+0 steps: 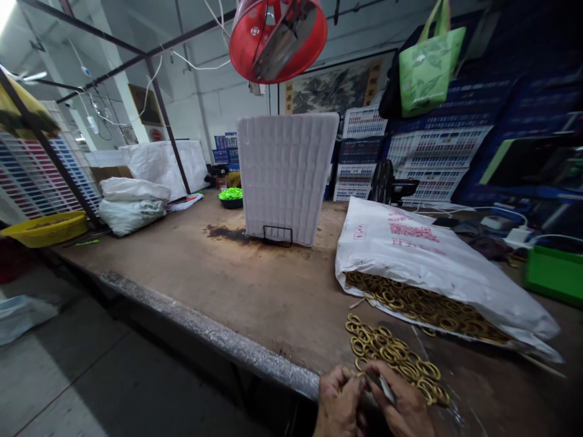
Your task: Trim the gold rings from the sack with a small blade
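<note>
My left hand and my right hand are close together at the front edge of the workbench. The left fingers are closed in a pinch on a gold-coloured ring, mostly covered by the fingertips. A slim grey metal tool, like a small blade, sticks out of my closed right hand; its tip is hidden. Just beyond both hands lies a loose pile of gold-coloured rings. Behind the pile a white woven sack with red print lies on its side, its mouth spilling more such rings.
An upright white ribbed panel stands in a black wire holder mid-bench. A red lamp shade hangs above. At right is a green bin; at left, a yellow basin and a stuffed sack. A black bowl holds bright green pieces.
</note>
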A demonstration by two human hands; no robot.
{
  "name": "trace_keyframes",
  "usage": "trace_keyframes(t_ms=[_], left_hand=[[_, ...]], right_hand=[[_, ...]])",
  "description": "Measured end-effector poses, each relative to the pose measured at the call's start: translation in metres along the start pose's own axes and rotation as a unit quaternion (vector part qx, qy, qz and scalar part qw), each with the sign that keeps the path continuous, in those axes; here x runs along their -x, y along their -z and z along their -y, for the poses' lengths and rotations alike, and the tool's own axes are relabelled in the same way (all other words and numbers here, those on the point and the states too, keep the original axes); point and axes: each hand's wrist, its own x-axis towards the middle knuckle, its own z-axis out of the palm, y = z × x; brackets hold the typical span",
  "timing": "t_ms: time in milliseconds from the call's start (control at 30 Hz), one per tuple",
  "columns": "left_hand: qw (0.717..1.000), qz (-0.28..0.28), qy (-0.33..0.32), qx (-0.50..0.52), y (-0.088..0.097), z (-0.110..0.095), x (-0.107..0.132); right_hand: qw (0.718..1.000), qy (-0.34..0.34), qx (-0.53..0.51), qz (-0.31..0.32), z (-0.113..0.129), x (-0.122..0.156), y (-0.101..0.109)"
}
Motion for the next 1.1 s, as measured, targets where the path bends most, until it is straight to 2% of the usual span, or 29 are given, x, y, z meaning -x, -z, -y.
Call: trace_keyframes(t_ms=[100,200,367,500,567,667,767,833,900,1100], left_hand=[[0.999,0.000,-0.029,-0.016,-0.002,-0.005,0.006],[0.992,0.004,-0.084,-0.091,-0.002,-0.011,0.013],[0.940,0.032,-0.206,-0.271,0.000,-0.012,0.023],[0.923,0.044,-0.221,-0.312,-0.001,-0.010,0.024],[0.932,0.048,-0.209,-0.293,-0.004,-0.011,0.024],[0.959,0.055,-0.168,-0.222,-0.010,-0.014,0.026],[0.981,0.070,-0.057,-0.171,-0.015,-0.019,0.030],[0.986,0.076,0.005,-0.150,-0.017,-0.022,0.030],[0.988,0.079,0.039,-0.129,-0.017,-0.021,0.029],[0.986,0.084,0.082,-0.118,-0.013,-0.011,0.024]], right_hand=[[1.000,-0.011,-0.009,-0.005,0.003,0.003,0.001],[0.998,-0.051,-0.027,0.013,0.006,0.004,0.002],[0.991,-0.089,-0.075,0.063,0.005,0.006,0.004],[0.978,-0.104,-0.159,0.091,-0.001,0.007,0.003],[0.978,-0.114,-0.164,0.068,-0.004,0.007,0.003],[0.982,-0.117,-0.146,0.014,-0.001,0.009,0.005],[0.982,-0.115,-0.148,0.002,0.009,0.012,0.012],[0.979,-0.124,-0.159,0.004,0.015,0.014,0.016],[0.977,-0.127,-0.172,-0.003,0.018,0.015,0.019],[0.976,-0.117,-0.181,-0.029,0.017,0.023,0.020]])
